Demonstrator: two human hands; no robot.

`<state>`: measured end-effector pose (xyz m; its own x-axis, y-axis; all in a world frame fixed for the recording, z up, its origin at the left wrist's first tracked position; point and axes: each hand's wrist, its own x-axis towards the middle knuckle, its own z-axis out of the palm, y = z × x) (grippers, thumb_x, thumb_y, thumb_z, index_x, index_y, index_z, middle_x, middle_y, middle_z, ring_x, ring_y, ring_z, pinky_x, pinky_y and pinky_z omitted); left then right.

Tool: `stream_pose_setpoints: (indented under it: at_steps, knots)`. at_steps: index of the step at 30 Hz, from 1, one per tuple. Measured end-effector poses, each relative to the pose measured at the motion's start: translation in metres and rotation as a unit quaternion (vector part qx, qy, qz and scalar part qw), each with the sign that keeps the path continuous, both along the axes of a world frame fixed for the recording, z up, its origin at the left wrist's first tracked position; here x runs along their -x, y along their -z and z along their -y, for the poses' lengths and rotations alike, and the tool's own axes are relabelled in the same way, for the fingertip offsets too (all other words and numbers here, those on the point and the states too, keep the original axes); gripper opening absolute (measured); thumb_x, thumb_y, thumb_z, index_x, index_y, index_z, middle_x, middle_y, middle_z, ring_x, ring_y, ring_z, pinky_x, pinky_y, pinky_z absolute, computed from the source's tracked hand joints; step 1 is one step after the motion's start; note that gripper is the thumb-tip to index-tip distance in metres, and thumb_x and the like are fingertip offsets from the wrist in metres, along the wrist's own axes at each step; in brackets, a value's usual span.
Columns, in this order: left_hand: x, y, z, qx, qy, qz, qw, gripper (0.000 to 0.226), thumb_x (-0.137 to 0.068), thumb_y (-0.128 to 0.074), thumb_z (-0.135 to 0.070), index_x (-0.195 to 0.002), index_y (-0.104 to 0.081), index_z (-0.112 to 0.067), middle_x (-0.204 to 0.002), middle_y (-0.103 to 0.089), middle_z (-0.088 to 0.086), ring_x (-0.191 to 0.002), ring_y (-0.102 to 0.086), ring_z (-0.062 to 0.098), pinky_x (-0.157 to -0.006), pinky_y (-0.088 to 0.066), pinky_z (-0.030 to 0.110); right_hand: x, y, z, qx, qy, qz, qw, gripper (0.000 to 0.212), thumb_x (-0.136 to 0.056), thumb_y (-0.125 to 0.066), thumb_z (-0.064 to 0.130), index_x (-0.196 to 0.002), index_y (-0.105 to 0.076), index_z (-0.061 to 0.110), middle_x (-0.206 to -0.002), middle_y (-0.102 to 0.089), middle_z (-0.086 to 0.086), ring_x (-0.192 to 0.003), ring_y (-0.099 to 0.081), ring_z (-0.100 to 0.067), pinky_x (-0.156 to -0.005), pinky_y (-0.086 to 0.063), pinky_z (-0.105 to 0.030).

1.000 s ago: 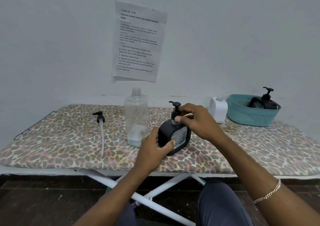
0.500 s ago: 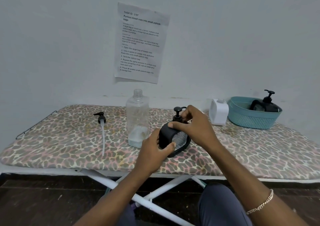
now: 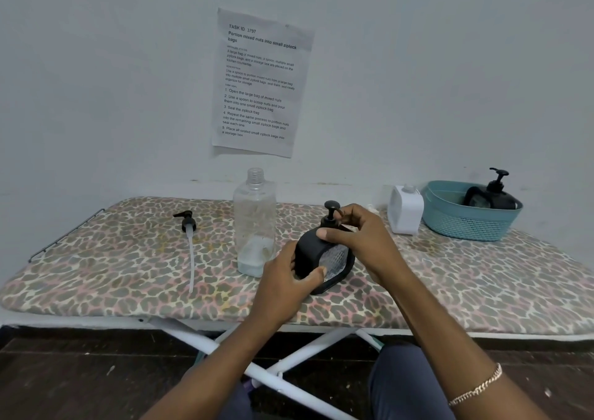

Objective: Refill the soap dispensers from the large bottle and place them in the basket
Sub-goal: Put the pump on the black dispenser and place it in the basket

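A black soap dispenser [image 3: 334,259] stands on the leopard-print board [image 3: 466,284], near the middle. My left hand [image 3: 286,284] grips its lower left side. My right hand [image 3: 363,239] is closed around its pump collar at the top. Just left of it stands the large clear bottle [image 3: 255,223], uncapped, with a little liquid at the bottom. The bottle's pump with its long tube [image 3: 189,243] lies on the board further left. A teal basket [image 3: 466,214] at the back right holds another black dispenser [image 3: 495,194]. A white dispenser [image 3: 405,209] without a pump stands beside the basket.
The board's front edge runs just below my hands, with white crossed legs [image 3: 279,368] and a dark floor underneath. A metal rest [image 3: 61,236] sticks out at the board's left end. A printed sheet [image 3: 260,82] hangs on the wall behind.
My right hand has shifted around the pump collar of the black dispenser, fingers turning on it. The dispenser stays in place on the board under my left hand.
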<state>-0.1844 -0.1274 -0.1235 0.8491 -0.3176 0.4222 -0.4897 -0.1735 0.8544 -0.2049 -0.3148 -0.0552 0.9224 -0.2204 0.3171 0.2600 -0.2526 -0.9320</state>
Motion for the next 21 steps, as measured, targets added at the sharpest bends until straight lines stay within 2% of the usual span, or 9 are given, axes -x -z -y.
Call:
stream_pose_setpoints:
  at_steps: [2,5,7,10,13,15,16,19,21]
  knots:
    - [0.001,-0.001,0.000,0.001,0.001,-0.001,1.000,0.041,-0.088,-0.077,-0.041,-0.119,-0.056,-0.057,-0.113,-0.071,-0.028,-0.106,-0.070,-0.003,-0.089,-0.059,0.022,0.000,-0.001,-0.003,0.028,0.010,0.003,1.000,0.040,-0.073,-0.096,0.032,-0.101,-0.071,0.018,-0.106,-0.074,-0.002,-0.105,-0.072,-0.014,-0.095,-0.056,-0.039]
    - [0.000,-0.001,0.000,0.003,0.002,-0.009,1.000,0.039,-0.088,-0.078,-0.039,-0.120,-0.059,-0.052,-0.114,-0.071,-0.027,-0.107,-0.071,-0.002,-0.092,-0.060,0.026,0.002,-0.008,0.001,0.040,-0.038,-0.009,0.998,0.039,-0.075,-0.089,0.038,-0.111,-0.076,0.033,-0.111,-0.077,0.009,-0.112,-0.070,-0.008,-0.101,-0.054,-0.038]
    - [-0.002,0.001,0.001,0.009,0.004,-0.015,1.000,0.038,-0.088,-0.078,-0.037,-0.123,-0.063,-0.040,-0.112,-0.073,-0.022,-0.107,-0.071,0.000,-0.093,-0.062,0.032,0.002,-0.014,0.007,0.023,-0.084,-0.025,0.996,0.038,-0.082,-0.082,0.026,-0.119,-0.077,0.032,-0.121,-0.077,0.008,-0.122,-0.068,-0.010,-0.109,-0.051,-0.040]
    - [-0.003,0.002,0.002,0.013,0.008,-0.017,1.000,0.042,-0.088,-0.078,-0.036,-0.127,-0.064,-0.031,-0.111,-0.074,-0.019,-0.107,-0.071,0.001,-0.094,-0.062,0.035,0.001,-0.015,0.015,0.019,-0.131,-0.043,0.990,0.035,-0.095,-0.072,0.004,-0.126,-0.076,0.020,-0.125,-0.078,0.002,-0.125,-0.069,-0.012,-0.114,-0.049,-0.040]
    - [-0.003,0.002,0.001,0.009,0.008,-0.010,1.000,0.044,-0.088,-0.078,-0.038,-0.129,-0.063,-0.033,-0.112,-0.074,-0.019,-0.107,-0.071,0.000,-0.094,-0.062,0.034,-0.001,-0.012,0.012,0.009,-0.104,-0.041,0.994,0.031,-0.090,-0.078,0.001,-0.116,-0.080,0.019,-0.117,-0.080,0.002,-0.118,-0.072,-0.011,-0.111,-0.052,-0.042]
    - [-0.002,0.002,0.001,0.005,0.007,-0.007,1.000,0.042,-0.089,-0.079,-0.038,-0.127,-0.062,-0.039,-0.112,-0.073,-0.021,-0.107,-0.071,-0.002,-0.092,-0.062,0.031,-0.001,-0.011,0.005,-0.001,-0.061,-0.029,0.998,0.022,-0.081,-0.089,0.009,-0.097,-0.078,0.020,-0.107,-0.080,0.000,-0.106,-0.074,-0.012,-0.102,-0.057,-0.044]
    - [-0.001,0.001,0.001,0.003,0.006,-0.004,1.000,0.043,-0.089,-0.079,-0.038,-0.126,-0.060,-0.047,-0.113,-0.072,-0.025,-0.106,-0.071,-0.003,-0.090,-0.061,0.027,-0.001,-0.009,0.001,0.010,-0.038,-0.021,0.999,0.025,-0.078,-0.093,0.016,-0.091,-0.073,0.020,-0.104,-0.078,-0.003,-0.100,-0.073,-0.013,-0.095,-0.057,-0.042]
    - [0.002,-0.003,0.000,0.003,0.007,0.003,1.000,0.050,-0.089,-0.079,-0.038,-0.119,-0.052,-0.070,-0.115,-0.069,-0.035,-0.107,-0.069,-0.008,-0.086,-0.055,0.013,-0.002,-0.005,-0.009,0.082,0.008,-0.012,0.997,0.047,-0.074,-0.094,0.040,-0.092,-0.055,0.022,-0.100,-0.064,-0.007,-0.085,-0.060,-0.010,-0.079,-0.048,-0.035]
    - [0.002,-0.004,0.000,0.005,0.009,0.001,1.000,0.050,-0.089,-0.079,-0.038,-0.118,-0.053,-0.070,-0.116,-0.068,-0.036,-0.108,-0.069,-0.008,-0.087,-0.054,0.012,-0.001,-0.008,-0.007,0.092,-0.010,-0.024,0.995,0.049,-0.071,-0.090,0.051,-0.099,-0.059,0.027,-0.102,-0.064,0.004,-0.090,-0.062,-0.005,-0.084,-0.051,-0.033]
